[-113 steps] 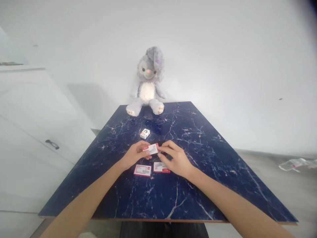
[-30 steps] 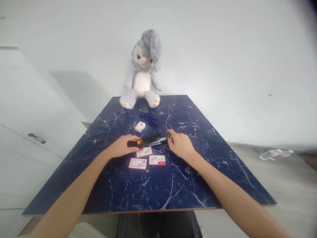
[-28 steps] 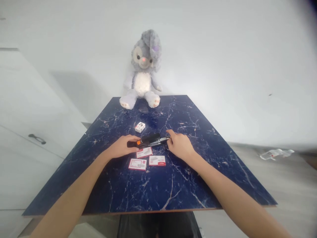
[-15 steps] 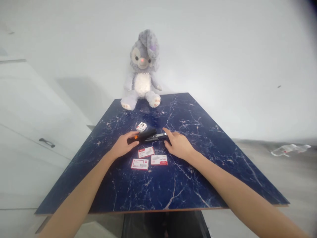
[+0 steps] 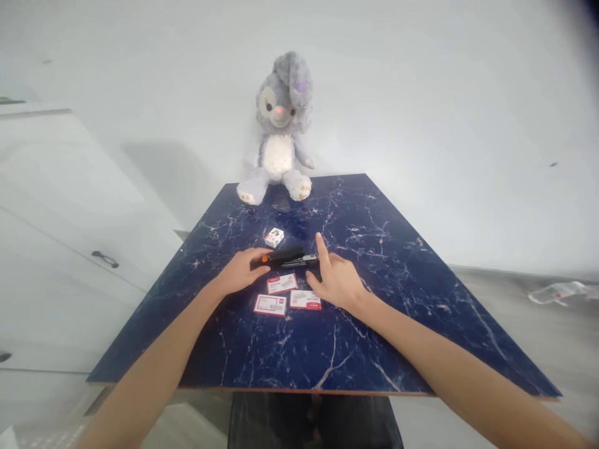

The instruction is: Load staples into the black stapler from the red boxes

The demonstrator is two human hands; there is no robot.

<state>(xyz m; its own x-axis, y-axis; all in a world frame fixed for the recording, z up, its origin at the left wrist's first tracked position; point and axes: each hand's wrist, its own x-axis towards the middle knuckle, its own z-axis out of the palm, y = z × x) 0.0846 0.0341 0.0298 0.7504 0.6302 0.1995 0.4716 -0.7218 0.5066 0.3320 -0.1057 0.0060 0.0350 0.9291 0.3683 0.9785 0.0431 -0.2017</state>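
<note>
A black stapler (image 5: 290, 255) with an orange patch lies across the middle of the blue table. Its silver metal end points to the right. My left hand (image 5: 241, 271) is closed around the stapler's left end, thumb on the near side and fingers on the far side. At the metal end is my right hand (image 5: 339, 277), index finger stretched forward and thumb apart on the near side; whether it touches the stapler I cannot tell. Just in front of the stapler lie three flat red-and-white boxes (image 5: 282, 284). A small white box (image 5: 274, 237) sits just beyond it.
A grey plush rabbit (image 5: 279, 134) sits at the table's far edge against the white wall. The table (image 5: 397, 249) has a dark blue marbled top. White cabinet doors (image 5: 70, 249) stand to the left. Clear plastic wrapping (image 5: 561, 292) is on the right, beyond the table.
The view has shifted slightly, so the scene sits a little further right. My right index finger has straightened forward, and its thumb has moved nearer the flat boxes. My left hand stays on the stapler.
</note>
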